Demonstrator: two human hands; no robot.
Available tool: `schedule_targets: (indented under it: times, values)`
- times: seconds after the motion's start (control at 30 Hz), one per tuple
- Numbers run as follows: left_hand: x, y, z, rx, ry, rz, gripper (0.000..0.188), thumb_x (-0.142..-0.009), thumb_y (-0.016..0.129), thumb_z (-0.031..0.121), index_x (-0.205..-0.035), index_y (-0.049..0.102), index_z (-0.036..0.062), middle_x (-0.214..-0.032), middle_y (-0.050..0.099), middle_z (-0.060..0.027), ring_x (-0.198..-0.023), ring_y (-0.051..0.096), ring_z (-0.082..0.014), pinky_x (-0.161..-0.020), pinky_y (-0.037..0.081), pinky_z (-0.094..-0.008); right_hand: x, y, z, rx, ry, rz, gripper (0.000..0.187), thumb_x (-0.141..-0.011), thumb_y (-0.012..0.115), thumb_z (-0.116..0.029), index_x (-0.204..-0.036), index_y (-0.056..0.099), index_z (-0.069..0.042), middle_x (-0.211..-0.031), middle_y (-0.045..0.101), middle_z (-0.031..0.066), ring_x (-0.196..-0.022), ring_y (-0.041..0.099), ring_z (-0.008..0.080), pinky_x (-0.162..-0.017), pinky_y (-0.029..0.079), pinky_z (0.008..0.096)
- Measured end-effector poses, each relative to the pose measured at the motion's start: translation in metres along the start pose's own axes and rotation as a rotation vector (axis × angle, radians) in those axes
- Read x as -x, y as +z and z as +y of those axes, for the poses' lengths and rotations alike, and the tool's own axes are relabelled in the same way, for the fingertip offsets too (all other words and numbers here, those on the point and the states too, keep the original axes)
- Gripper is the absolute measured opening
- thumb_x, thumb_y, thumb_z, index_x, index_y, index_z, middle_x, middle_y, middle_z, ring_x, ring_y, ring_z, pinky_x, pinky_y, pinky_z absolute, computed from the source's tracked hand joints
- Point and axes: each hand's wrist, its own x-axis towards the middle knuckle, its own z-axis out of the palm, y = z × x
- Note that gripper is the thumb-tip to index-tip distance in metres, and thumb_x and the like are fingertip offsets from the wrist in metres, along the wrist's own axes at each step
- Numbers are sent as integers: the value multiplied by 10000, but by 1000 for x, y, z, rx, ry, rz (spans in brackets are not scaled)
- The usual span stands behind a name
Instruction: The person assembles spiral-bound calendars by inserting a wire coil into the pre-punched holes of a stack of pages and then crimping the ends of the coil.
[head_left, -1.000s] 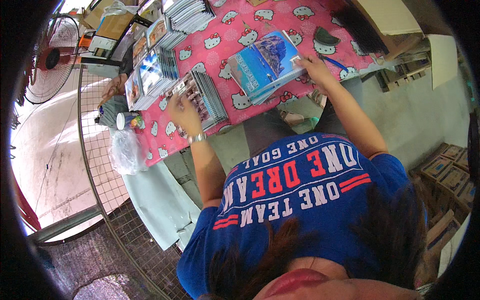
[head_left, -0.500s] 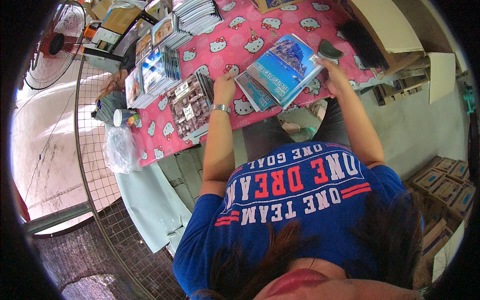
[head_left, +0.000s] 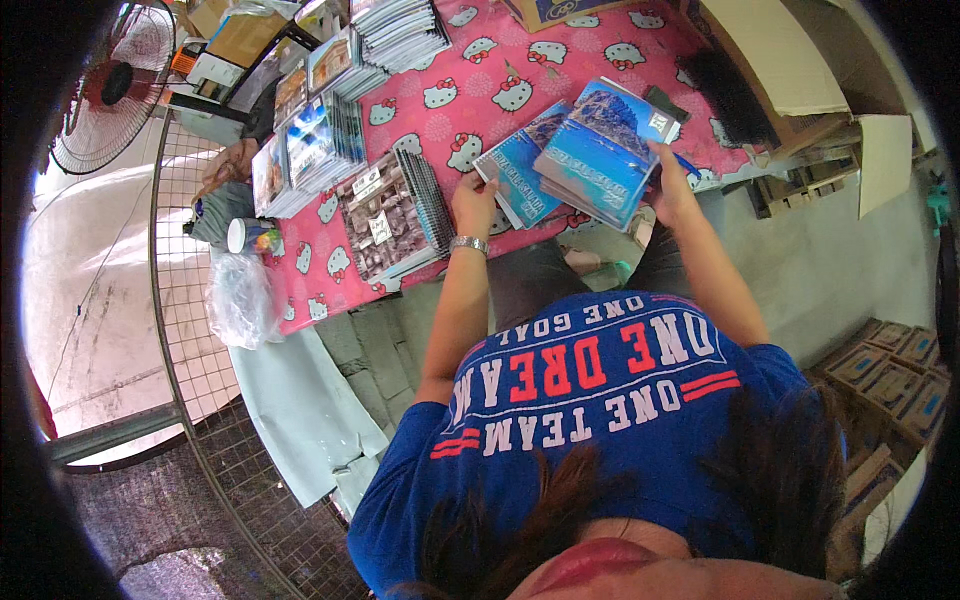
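Observation:
Two sets of blue spiral notebooks with a rocky coast on the cover are before me, partly overlapping. My right hand (head_left: pixel 674 192) grips the right edge of the upper notebook (head_left: pixel 600 155), which is tilted and seems to have more copies beneath it. A thin blue thing, perhaps a pen (head_left: pixel 688 165), shows by its fingers. My left hand (head_left: pixel 474 207) pinches the left edge of the lower notebook (head_left: pixel 519 178), part of which is hidden under the upper one. Left of that hand lies a stack of spiral notebooks with brownish-grey covers (head_left: pixel 385 225).
A pink patterned cloth (head_left: pixel 440 125) covers the table. Stacks of notebooks (head_left: pixel 325 140) stand at its left, near a white-lidded jar (head_left: pixel 240 236) and a clear plastic bag (head_left: pixel 243 300). A dark brush-like object (head_left: pixel 727 95) and an open cardboard box (head_left: pixel 790 60) are at the right.
My right hand has moved the upper notebook a little right and nearer, uncovering more of the lower one. My left hand has come right and nearer, onto the lower notebook's edge.

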Motion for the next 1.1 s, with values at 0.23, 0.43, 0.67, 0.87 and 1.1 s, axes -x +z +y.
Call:
schedule_targets:
  times: [0.23,0.43,0.67,0.87,1.1]
  values:
    - [26,8,45,-64,192,94,377,-842,699,147,-1182,602,19,-1153,626,-142,-1018,592,-268,-880,477,-382,-1,-3,-25,107,-128,-137,469,-869,688,-323,-1188,516,-25,-1060,648,99,-908,641,195,-789,550,358]
    - [82,22,107,1133,-362,-519,493,-932,605,311,-1323,453,52,-1295,544,-87,-1135,551,-222,-988,448,-420,-23,32,-74,390,47,-553,429,-853,699,-298,-1148,603,-2,-996,671,75,-823,651,139,-703,541,292]
    - [115,34,67,1319,-536,-529,419,-926,572,186,-1302,450,48,-1254,557,-109,-1142,557,-257,-1030,441,-451,-55,170,-69,1334,-28,-1118,550,-768,737,-218,-1249,585,1,-1103,657,107,-926,634,199,-801,517,349]
    - [131,28,62,1008,-529,-830,338,-900,616,194,-1198,546,49,-1224,571,-98,-1140,559,-236,-990,465,-425,-86,202,-25,1633,-29,-1282,513,-727,753,-194,-1183,632,9,-1090,668,122,-976,624,236,-847,495,388]
    - [116,13,124,-488,974,-260,332,-775,655,156,-1092,615,68,-1132,582,-118,-1062,544,-308,-925,446,-416,-84,157,-45,1454,-823,-858,554,-751,771,-325,-1217,634,-59,-1144,665,115,-974,641,281,-874,496,410]
